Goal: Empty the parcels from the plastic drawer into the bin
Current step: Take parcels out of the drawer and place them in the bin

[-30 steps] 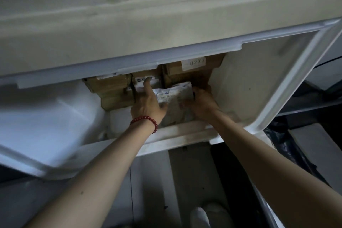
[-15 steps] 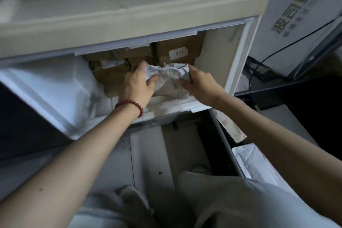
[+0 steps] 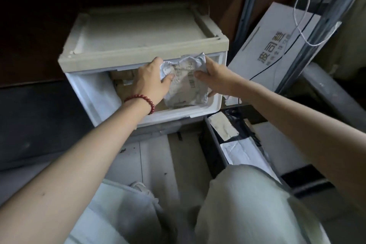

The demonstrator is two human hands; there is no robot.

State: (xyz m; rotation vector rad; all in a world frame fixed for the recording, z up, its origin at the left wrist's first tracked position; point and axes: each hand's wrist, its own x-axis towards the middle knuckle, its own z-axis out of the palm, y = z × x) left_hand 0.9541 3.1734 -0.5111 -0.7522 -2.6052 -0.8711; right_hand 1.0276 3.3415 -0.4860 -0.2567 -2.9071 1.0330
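Both hands hold one soft grey mailer bag [image 3: 186, 85]. The left hand [image 3: 150, 81] has its grip clamped on the bag's upper left edge, thumb across the label. The right hand [image 3: 215, 77] pinches the right edge, thumb on the front. The bag hangs over the front right part of the plastic drawer [image 3: 178, 114]. Its lower end is at or just inside the front edge, and I cannot tell whether it touches the rim. Brown cardboard boxes [image 3: 122, 77] sit toward the drawer's back left corner, so by my judgement plenty remains to empty. The bin [image 3: 213, 150] stands low, just right of the drawer's front right corner, with pale bags already inside.

Several things could go wrong from here:

- **Slipping:** the bag looks slick and crumpled, so if one hand lets go too soon it may sag and slide out of the other grip.
- **Catching:** a low pull could snag its bottom end on the drawer's front edge.
- **Knocking:** the swing to the right passes near a leaning white carton [image 3: 277, 45] and a dark cable [image 3: 263, 72] beside it, either of which could be knocked.
- **Missing the bin:** a loose toss might land on the floor between drawer and bin, not inside.
- **Snagging:** the red bead bracelet [image 3: 142, 99] could catch under the drawer's upper frame when the hand reaches for the boxes.
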